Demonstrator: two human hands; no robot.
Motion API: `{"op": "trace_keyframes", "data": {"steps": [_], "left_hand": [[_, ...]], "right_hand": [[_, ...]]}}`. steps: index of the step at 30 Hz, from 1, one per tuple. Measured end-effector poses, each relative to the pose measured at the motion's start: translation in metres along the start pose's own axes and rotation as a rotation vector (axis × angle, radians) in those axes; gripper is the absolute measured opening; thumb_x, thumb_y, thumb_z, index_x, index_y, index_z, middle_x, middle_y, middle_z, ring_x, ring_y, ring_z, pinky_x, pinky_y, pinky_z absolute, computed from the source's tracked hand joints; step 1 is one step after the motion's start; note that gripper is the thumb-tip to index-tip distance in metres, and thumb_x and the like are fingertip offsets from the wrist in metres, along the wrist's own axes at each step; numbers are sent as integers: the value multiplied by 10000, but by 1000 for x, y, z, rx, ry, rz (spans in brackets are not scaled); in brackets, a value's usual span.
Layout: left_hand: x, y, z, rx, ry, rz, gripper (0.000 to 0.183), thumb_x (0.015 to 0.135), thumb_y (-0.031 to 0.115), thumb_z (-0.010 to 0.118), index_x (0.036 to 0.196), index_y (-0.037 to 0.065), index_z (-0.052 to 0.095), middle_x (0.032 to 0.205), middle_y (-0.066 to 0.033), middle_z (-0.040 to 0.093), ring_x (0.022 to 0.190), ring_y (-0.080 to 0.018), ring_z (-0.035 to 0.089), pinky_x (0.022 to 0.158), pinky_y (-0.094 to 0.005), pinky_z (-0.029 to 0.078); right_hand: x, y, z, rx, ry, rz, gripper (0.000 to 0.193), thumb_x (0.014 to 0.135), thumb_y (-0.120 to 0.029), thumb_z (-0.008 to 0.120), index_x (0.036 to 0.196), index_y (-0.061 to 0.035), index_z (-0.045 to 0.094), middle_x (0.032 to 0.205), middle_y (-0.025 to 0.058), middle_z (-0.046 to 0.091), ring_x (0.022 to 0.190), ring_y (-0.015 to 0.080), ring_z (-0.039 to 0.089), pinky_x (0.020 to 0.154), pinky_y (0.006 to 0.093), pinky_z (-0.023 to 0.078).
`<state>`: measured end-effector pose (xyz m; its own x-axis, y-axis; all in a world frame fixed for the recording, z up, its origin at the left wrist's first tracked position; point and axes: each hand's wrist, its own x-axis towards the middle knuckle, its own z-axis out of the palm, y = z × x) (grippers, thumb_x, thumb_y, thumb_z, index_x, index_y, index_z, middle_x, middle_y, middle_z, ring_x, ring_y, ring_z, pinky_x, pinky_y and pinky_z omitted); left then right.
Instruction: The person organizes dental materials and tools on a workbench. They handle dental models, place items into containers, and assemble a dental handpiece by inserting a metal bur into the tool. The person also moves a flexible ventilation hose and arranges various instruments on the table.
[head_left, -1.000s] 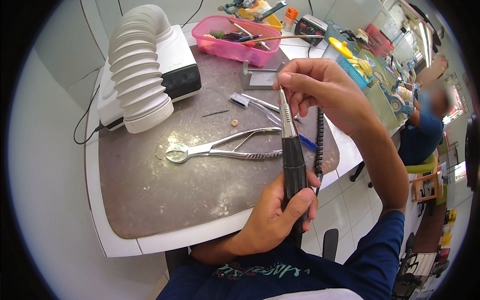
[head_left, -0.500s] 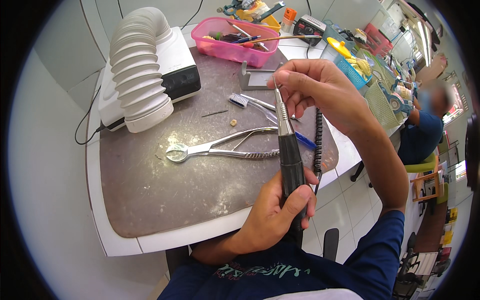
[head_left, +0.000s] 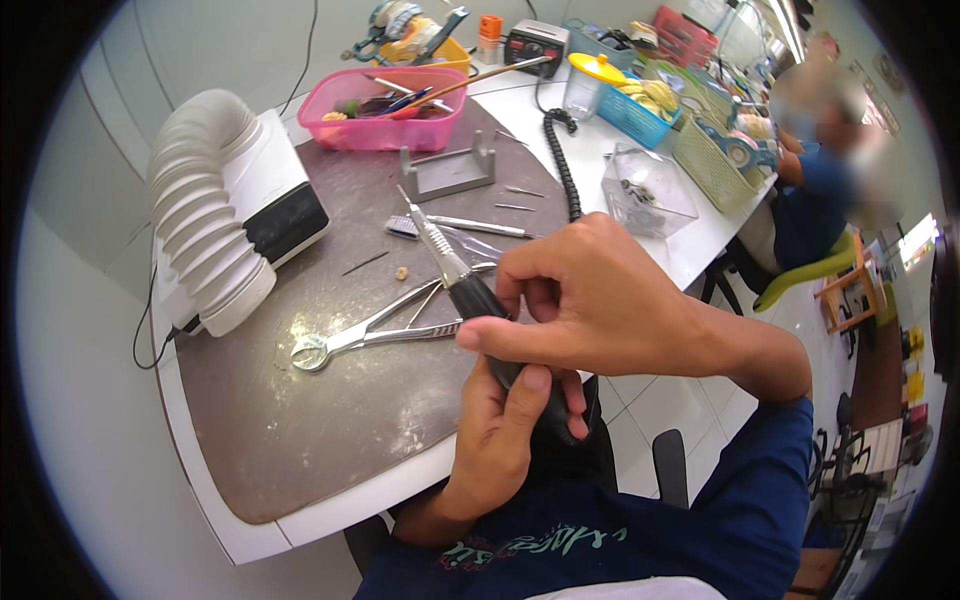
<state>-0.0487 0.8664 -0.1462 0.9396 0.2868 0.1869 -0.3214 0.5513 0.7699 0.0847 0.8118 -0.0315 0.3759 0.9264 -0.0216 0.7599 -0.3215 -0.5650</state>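
Observation:
My left hand point(head_left: 496, 430) holds the lower black body of a rotary handpiece point(head_left: 478, 300), its metal nose pointing up and away to the left. Higher on the same body, my right hand point(head_left: 590, 290) is closed round it, thumb laid across the front. A thin bur point(head_left: 404, 194) juts from the tip. Just left of the handpiece, silver pliers point(head_left: 350, 338) with a round head lie on the brown mat point(head_left: 300, 430). Beyond them are a small toothbrush-like brush point(head_left: 402, 228), a loose bur point(head_left: 365, 263) and a small cream-coloured piece point(head_left: 402, 273).
A white suction unit with a ribbed hose point(head_left: 205, 220) stands at left. Behind are a pink tool basket point(head_left: 385, 130), a grey handpiece stand point(head_left: 450, 178) and a control box point(head_left: 537, 42). A clear box point(head_left: 648, 195) stands at right; another person point(head_left: 810, 190) sits beyond.
My right hand has left the bur at the tip and moved down onto the handpiece's black body. The handpiece has tilted left, and the view has shifted, showing more of the table at right.

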Motion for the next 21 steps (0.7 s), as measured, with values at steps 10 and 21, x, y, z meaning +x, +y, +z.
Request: {"op": "trace_keyframes", "data": {"steps": [10, 21], "left_hand": [[2, -2, 5, 42, 48, 111, 406, 1036, 372, 430, 1175, -9, 433, 845, -140, 581, 675, -183, 597, 648, -273, 508], [1, 1, -1, -78, -32, -6, 414, 1020, 387, 465, 1165, 2, 418, 805, -154, 578, 656, -208, 594, 642, -295, 511]], "right_hand": [[15, 14, 9, 354, -73, -93, 416, 931, -347, 647, 730, 17, 668, 509, 32, 531, 456, 106, 501, 477, 272, 392], [14, 58, 25, 796, -203, 11, 439, 1031, -370, 494, 835, -28, 687, 555, -50, 449, 511, 72, 465, 503, 248, 358]]}}
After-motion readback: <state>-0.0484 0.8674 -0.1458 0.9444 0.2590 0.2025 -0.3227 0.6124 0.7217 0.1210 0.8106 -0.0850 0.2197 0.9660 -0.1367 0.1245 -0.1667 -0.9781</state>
